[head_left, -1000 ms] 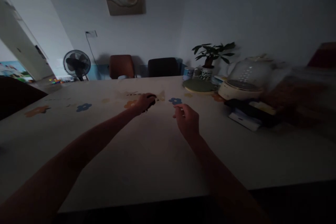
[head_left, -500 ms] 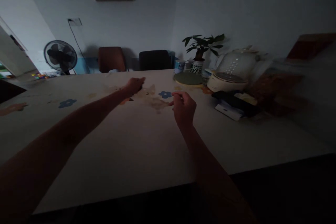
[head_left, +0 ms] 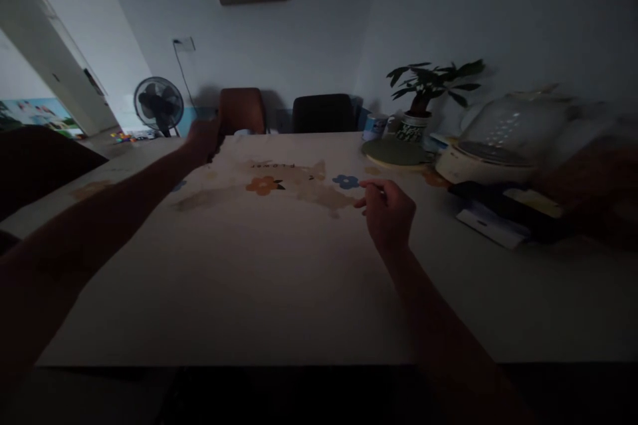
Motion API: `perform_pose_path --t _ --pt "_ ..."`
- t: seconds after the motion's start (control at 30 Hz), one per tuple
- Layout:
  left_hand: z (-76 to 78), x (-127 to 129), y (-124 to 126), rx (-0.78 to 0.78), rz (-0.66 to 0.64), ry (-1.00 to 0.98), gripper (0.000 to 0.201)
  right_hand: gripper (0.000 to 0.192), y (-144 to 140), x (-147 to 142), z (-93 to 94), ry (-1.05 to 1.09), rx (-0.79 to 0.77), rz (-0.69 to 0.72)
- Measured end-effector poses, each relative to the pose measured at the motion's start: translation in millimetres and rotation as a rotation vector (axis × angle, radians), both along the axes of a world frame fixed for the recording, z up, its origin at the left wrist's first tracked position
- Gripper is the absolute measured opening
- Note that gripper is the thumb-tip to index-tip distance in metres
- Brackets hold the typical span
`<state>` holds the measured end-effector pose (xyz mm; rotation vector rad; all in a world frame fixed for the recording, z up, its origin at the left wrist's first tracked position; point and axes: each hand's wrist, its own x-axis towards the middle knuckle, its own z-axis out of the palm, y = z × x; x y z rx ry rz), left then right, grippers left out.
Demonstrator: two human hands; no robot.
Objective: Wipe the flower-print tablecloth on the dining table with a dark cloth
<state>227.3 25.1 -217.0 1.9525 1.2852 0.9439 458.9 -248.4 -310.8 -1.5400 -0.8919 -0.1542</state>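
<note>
Near the table's far edge (head_left: 299, 136) the left hand (head_left: 202, 139) grips something dark; right hand (head_left: 386, 212) pinches loosely mid-table.

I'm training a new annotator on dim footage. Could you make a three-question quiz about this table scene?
1. True or false: the left hand is raised near the table's far edge, closed on something dark.
2. Which lies closest to the right hand? A) the fan B) the blue flower print C) the potted plant
3. Fill in: the clear domed lid sits on the ____ side of the table.

Key
1. True; what the dark thing is cannot be told.
2. B; the pinched fingertips sit just right of it.
3. Right, on the pale cooker.
</note>
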Motion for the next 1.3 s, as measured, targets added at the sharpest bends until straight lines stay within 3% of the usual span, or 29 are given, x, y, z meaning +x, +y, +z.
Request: perform_pose_path --t 0.1,0.23,0.37,0.5,0.6,0.77,0.83,0.9,1.03,1.17,1.3 --pt "-10.3 25 -19 -0.060 -0.053 -0.112 0.033 0.034 0 1 -0.5 0.008 -0.019 0.004" --pt "-55.0 55 -52 -0.077 -0.242 -0.126 0.038 0.034 1 1 -2.4 0.009 -0.031 0.009" --pt "-103.2 63 -79 -0.049 -0.461 0.050 0.036 0.035 1 1 -3.5 -0.010 -0.060 0.015" --pt "-125.5 50 -87 0.103 -0.649 0.395 0.042 0.034 -1 -1 -3.0 -0.060 -0.062 0.022" --pt "-126.3 45 -98 0.283 -0.709 0.658 0.050 0.032 -3 -3 -2.4 -0.117 -0.071 0.035" --pt "-117.0 57 -143 0.517 -0.833 0.700 0.046 0.032 -4 -5 -2.8 -0.138 -0.092 0.036" --pt "-113.8 61 -157 0.544 -0.858 0.711 0.040 0.032 -3 -5 -3.1 -0.135 -0.094 0.037" --pt "-111.8 65 -161 0.477 -0.806 0.741 0.036 0.033 -3 -4 -3.2 -0.128 -0.098 0.040" --pt "-103.0 71 -134 0.331 -0.569 0.740 0.040 0.034 -3 -4 -4.2 -0.122 -0.107 0.049" --pt "-82.2 81 -91 0.268 -0.310 0.661 0.048 0.034 -3 -3 -5.3 -0.136 -0.106 0.071" --pt "-73.4 86 -74 0.195 -0.288 0.603 0.043 0.032 -3 -3 -3.9 -0.125 -0.104 0.067"
